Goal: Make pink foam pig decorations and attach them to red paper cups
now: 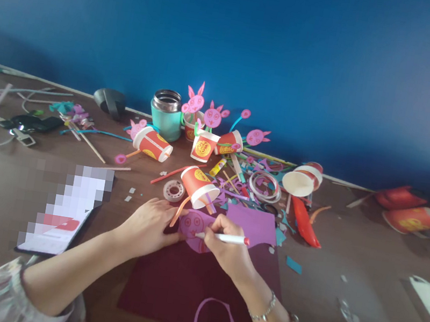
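Note:
My right hand [228, 245] grips a white marker pen [229, 238] with a red end. Its tip touches a pink paper piece [190, 230] that bears a drawn face with round eyes. Lying flat at that piece's left edge, my left hand [149, 227] has its thumb and fingers apart. Under both hands is a dark maroon sheet [179, 286]. Just beyond them a red paper cup [196, 182] lies tipped over, with orange and purple straws on it. A larger purple paper sheet [257, 225] lies behind my right hand.
Paper-cup figures with pink animal heads [212, 117] stand and lie near the blue wall. Beside them are a teal jar [166, 115], a tape roll [174, 191] and paper scraps [240, 181]. A phone [68, 214] lies left, a red spoon-like piece [305, 224] right.

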`<state>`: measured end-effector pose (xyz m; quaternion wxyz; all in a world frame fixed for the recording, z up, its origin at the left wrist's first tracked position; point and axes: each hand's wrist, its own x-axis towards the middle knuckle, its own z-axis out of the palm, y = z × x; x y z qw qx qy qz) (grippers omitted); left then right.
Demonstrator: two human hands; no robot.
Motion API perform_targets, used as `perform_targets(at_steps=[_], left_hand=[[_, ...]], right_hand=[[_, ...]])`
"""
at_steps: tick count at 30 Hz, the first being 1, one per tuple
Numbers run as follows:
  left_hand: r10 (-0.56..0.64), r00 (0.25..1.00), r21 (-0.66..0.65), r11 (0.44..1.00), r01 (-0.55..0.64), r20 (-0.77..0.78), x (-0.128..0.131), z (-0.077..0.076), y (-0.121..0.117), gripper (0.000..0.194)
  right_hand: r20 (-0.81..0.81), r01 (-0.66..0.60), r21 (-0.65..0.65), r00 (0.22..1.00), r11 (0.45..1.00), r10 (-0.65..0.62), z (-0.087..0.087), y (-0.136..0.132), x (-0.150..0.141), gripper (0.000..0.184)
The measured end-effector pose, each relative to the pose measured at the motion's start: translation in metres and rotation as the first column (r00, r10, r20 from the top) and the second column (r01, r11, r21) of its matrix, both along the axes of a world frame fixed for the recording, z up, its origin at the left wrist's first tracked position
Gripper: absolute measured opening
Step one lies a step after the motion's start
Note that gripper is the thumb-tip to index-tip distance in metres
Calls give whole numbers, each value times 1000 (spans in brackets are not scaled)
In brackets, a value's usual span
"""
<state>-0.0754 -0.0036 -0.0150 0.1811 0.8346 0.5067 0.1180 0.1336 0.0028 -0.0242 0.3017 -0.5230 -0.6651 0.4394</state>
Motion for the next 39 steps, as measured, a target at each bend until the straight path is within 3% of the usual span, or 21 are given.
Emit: perform_targets(at_steps=[39], left_hand=[[1, 1000, 0, 1000, -1, 13, 1, 1, 1, 38]], right_hand=[[15, 3, 0, 1000, 1000, -3, 1, 0, -1, 23]])
